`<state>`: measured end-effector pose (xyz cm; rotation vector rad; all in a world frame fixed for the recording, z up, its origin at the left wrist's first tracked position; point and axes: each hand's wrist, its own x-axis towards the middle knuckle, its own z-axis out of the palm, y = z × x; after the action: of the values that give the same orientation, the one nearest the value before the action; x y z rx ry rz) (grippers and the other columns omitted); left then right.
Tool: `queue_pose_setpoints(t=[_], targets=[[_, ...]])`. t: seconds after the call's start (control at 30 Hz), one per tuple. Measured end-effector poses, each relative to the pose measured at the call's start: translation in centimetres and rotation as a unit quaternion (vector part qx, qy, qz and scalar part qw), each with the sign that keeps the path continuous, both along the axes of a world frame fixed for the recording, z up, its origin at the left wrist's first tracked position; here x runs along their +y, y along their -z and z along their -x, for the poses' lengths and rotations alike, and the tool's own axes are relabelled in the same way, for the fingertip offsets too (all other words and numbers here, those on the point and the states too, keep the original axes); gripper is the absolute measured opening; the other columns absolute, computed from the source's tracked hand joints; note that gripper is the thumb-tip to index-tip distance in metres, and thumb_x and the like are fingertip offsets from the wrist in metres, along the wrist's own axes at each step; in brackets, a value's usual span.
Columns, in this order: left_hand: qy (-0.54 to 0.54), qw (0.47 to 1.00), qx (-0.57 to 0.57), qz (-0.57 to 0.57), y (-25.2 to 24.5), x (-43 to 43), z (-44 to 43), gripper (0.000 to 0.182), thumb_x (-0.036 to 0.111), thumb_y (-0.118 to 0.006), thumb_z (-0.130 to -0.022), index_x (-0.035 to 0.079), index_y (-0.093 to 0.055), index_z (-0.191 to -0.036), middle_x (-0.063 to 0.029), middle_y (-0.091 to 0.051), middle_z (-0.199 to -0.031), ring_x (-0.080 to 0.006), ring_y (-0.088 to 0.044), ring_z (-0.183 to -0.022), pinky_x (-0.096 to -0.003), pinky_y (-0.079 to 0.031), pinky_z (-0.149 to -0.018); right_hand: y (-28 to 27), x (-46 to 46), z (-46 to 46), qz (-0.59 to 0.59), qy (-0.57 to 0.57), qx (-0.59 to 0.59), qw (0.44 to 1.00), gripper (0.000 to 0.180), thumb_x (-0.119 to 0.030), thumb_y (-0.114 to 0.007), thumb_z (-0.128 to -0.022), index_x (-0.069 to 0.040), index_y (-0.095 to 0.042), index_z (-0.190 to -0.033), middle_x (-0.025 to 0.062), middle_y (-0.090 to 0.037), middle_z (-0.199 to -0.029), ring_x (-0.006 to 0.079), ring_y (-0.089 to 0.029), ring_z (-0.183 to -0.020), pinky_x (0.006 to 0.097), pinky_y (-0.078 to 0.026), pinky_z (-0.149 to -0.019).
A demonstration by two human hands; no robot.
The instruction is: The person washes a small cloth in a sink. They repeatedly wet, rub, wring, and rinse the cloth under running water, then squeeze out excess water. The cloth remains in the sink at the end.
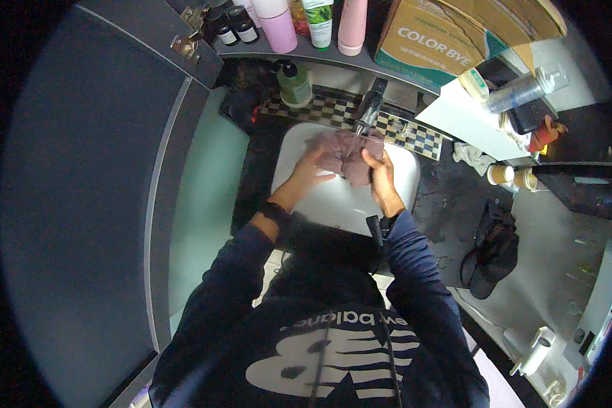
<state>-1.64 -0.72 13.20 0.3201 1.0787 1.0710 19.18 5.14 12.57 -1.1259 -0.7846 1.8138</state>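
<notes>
A wet mauve cloth (pixel 356 168) is bunched under the faucet (pixel 370 109), over the white sink basin (pixel 313 206). Water runs from the spout onto it. My right hand (pixel 381 176) grips the cloth's right side, thumb on top. At the cloth's left side is my left hand (pixel 308 173), blurred, its fingers apart and partly hidden by the fabric; whether it grips the cloth does not show. Both wrists wear dark bands.
Behind the basin, a green pump bottle (pixel 295 86) stands by a checkered strip (pixel 331 111). Bottles and a cardboard box (pixel 433 43) fill the shelf above. At right are a grey rag (pixel 473 158), paper cups (pixel 501 175) and a black cap (pixel 494 255).
</notes>
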Motion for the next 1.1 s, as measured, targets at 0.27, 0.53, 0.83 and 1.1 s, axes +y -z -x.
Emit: queue_pose_setpoints(t=[0.27, 0.53, 0.83, 1.1], targets=[[-0.065, 0.931, -0.359, 0.028, 4.0, 3.9, -5.5, 0.067, 0.065, -0.042, -0.104, 0.009, -0.052, -0.14, -0.0134, -0.057, -0.139, -0.0275, -0.057, -0.128, -0.0472, -0.043, -0.115, -1.4, -4.0, 2.7, -0.159, 0.021, -0.109, 0.981, 0.042, -0.002, -0.075, -0.092, -0.007, -0.051, -0.126, 0.0073, -0.066, -0.112, 0.0184, -0.063, -0.104, 0.033, -0.052, -0.092], [-0.093, 0.963, 0.046, -0.25, 2.9, 1.1, -7.2, 0.056, 0.056, -0.045, -0.104, 0.008, -0.056, -0.13, -0.0091, -0.064, -0.116, -0.0234, -0.064, -0.108, -0.0394, -0.053, -0.096, -0.2, -2.9, 3.6, -0.259, -0.015, -0.388, 0.884, 0.045, -0.032, -0.087, -0.083, -0.003, -0.065, -0.109, 0.0158, -0.063, -0.12, 0.0318, -0.056, -0.116, 0.0402, -0.046, -0.099], [-0.07, 0.911, -0.374, -0.156, 2.7, 2.6, -4.7, 0.054, 0.057, -0.038, -0.105, 0.008, -0.056, -0.12, -0.0099, -0.063, -0.106, -0.0221, -0.064, -0.099, -0.0364, -0.054, -0.088, -3.7, -1.3, 2.2, -0.532, -0.164, -0.397, 0.73, 0.072, -0.032, -0.09, -0.068, -0.012, -0.064, -0.132, 0.0301, -0.032, -0.16, 0.051, -0.036, -0.143, 0.0576, -0.035, -0.116], [-0.037, 0.943, -0.321, -0.082, 4.7, 2.1, -5.1, 0.044, 0.047, -0.039, -0.108, 0.007, -0.059, -0.109, -0.005, -0.063, -0.1, -0.0188, -0.062, -0.089, -0.0355, -0.055, -0.083, -2.1, -3.0, 3.9, -0.487, -0.019, -0.43, 0.76, 0.051, -0.031, -0.089, -0.075, -0.005, -0.068, -0.114, 0.0215, -0.056, -0.127, 0.0418, -0.053, -0.118, 0.0512, -0.047, -0.1]])
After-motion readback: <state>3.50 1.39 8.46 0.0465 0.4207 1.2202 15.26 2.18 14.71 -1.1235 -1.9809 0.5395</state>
